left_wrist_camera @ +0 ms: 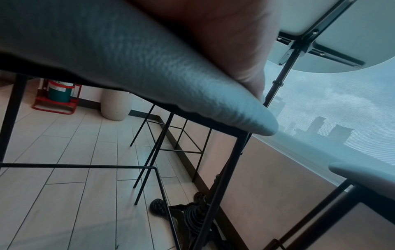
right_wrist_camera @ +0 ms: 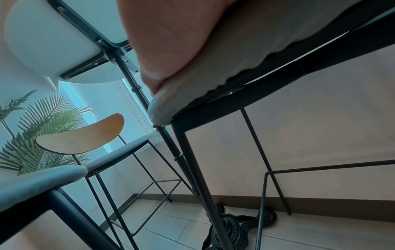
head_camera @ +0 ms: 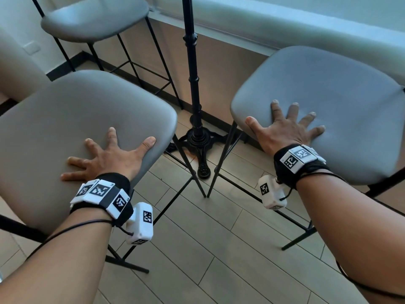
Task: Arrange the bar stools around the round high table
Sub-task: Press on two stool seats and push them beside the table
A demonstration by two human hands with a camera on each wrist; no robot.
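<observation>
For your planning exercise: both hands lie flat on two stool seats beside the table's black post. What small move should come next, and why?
Probably slide both stools inward toward the table post. The left hand and right hand lie spread on the left stool and right stool, which flank the post with floor showing between them.

We see bright daylight from the window [left_wrist_camera: 333, 104]; wide-angle bending at edges, and blurred palms in both wrist views.

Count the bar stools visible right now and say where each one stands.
3. A grey padded bar stool under the left hand, another under the right hand, a third far left by the wall. More may sit outside view.
</observation>
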